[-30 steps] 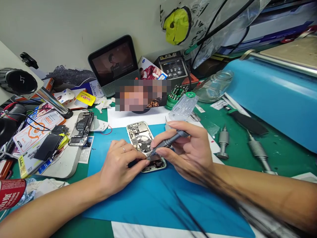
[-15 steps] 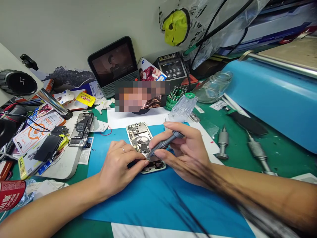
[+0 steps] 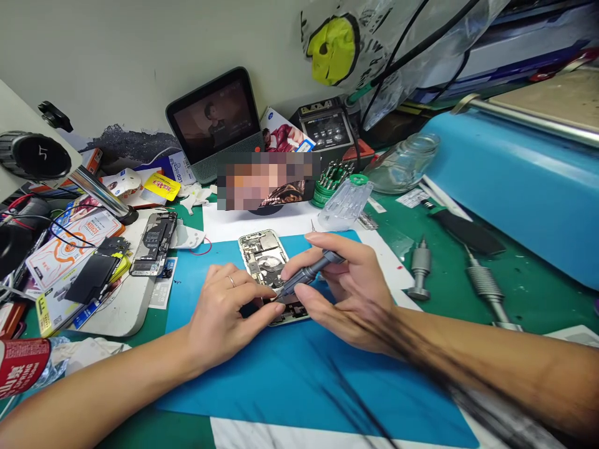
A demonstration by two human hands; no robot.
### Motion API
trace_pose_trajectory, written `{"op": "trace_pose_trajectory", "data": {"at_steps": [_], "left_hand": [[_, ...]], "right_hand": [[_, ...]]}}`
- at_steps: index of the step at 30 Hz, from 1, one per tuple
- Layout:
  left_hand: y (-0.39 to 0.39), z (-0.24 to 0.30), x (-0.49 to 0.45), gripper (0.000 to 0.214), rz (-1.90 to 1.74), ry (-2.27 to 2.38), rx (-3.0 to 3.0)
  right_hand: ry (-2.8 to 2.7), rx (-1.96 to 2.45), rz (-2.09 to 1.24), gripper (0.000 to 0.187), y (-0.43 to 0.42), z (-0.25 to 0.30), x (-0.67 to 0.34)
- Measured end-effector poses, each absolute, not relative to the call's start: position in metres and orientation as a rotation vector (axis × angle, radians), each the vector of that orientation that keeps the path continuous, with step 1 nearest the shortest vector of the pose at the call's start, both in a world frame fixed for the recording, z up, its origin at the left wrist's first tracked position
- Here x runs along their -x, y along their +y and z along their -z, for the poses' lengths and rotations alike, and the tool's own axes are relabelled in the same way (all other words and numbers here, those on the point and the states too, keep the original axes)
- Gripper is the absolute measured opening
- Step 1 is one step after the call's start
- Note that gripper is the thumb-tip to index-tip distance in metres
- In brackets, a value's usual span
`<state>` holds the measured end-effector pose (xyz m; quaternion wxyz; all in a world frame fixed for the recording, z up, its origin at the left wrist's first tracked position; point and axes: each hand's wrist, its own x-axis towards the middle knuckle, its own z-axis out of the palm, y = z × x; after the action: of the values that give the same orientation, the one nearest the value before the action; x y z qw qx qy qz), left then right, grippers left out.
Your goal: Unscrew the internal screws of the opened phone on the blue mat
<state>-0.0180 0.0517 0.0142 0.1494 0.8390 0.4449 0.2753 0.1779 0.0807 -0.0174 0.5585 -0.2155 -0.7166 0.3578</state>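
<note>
An opened phone (image 3: 269, 259) with bare inner parts lies on the blue mat (image 3: 243, 386), its lower part covered by both hands. My right hand (image 3: 346, 287) grips a grey precision screwdriver (image 3: 306, 275), fingers along its shaft and the handle end resting against the index finger. The screwdriver slants down to the left over the lower half of the phone. My left hand (image 3: 229, 302), wearing a ring, rests at the phone's left side with thumb and index finger closed together by the screwdriver's tip. What sits between those fingertips is hidden.
Left of the mat, a second opened phone (image 3: 153, 244) lies on a white base (image 3: 135, 312) beside boxes and parts. Standing grey screwdrivers (image 3: 421, 268) and a black-handled tool (image 3: 468, 231) are at right. Behind are a bit holder (image 3: 327, 187), a glass jar (image 3: 407, 165) and a screen (image 3: 215, 118).
My right hand and the screwdriver's handle end have shifted slightly left. The left hand and the phone stay nearly in place.
</note>
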Motion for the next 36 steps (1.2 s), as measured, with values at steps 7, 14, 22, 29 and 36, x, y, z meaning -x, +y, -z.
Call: {"op": "trace_pose_trajectory", "data": {"at_steps": [7,14,22,29,36], "left_hand": [[0.053,-0.012,0.018,0.014,-0.847,1.261,-2.433],[0.044,-0.02,0.017,0.012,-1.088,1.152,-2.513],[0.022,-0.013,0.009,0.031,-0.747,0.871,-2.955],[0.018,-0.013,0.009,0.042,-0.664,1.008,-3.031],[0.017,-0.012,0.009,0.05,-0.546,1.133,-3.073]], "right_hand": [[-1.628,0.538,-0.892,0.057,0.083,0.015,-0.177],[-1.658,0.548,-0.889,0.061,0.084,0.019,-0.179],[-1.929,0.359,-0.478,0.077,0.086,0.015,-0.184],[-1.972,0.417,-0.467,0.074,0.084,0.015,-0.185],[-2.021,0.422,-0.5,0.074,0.084,0.017,-0.185]]}}
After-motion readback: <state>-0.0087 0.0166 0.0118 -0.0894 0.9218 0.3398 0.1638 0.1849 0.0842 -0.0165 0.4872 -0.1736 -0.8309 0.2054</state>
